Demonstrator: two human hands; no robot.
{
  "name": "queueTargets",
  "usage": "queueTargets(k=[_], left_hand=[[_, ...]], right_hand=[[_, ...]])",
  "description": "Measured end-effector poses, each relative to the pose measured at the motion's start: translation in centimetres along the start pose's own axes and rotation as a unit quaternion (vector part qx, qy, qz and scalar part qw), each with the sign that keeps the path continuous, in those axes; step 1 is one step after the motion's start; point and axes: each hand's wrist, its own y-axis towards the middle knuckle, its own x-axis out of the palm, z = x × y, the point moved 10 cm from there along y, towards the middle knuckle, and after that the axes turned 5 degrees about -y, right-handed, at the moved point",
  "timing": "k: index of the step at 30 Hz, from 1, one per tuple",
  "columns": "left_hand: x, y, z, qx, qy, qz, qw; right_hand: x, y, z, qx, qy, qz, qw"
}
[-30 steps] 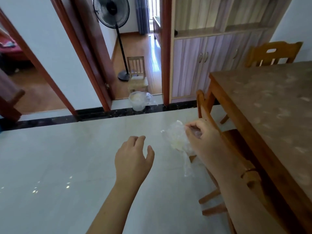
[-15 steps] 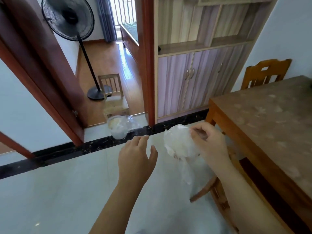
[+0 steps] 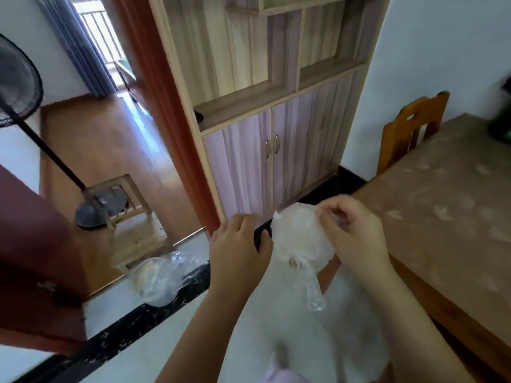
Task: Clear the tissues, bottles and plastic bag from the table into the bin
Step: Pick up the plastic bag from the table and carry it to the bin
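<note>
My right hand [image 3: 356,236] pinches a crumpled clear plastic bag [image 3: 300,239] in front of me, its loose tail hanging down. My left hand [image 3: 237,250] hovers just left of the bag, fingers loosely spread, holding nothing. The bin [image 3: 159,280], a pale bucket lined with clear plastic, stands on the floor by the doorway, below and left of my left hand. The wooden table [image 3: 448,205] with a patterned brown top runs along the right.
A small wooden stool [image 3: 132,225] and a standing fan [image 3: 55,167] occupy the doorway behind the bin. A cabinet with pale doors [image 3: 276,167] faces me. A wooden chair [image 3: 412,128] stands at the table's far side. A dark object [image 3: 502,120] sits on the table's far corner.
I have moved closer to the doorway and the bin, which now appears larger and lower left. Both hands stay raised with the bag in the right one.
</note>
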Motion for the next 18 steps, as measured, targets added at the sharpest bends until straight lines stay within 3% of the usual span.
queueTargets(k=[9, 18], left_hand=[[9.4, 16.9, 0.6, 0.083, -0.049, -0.055, 0.994], [20.1, 33.3, -0.4, 0.182, -0.103, -0.142, 0.968]], right_hand=[[-1.2, 15.2, 4.2, 0.008, -0.058, 0.081, 0.995], [-2.0, 28.2, 10.9, 0.096, -0.107, 0.208, 0.967]])
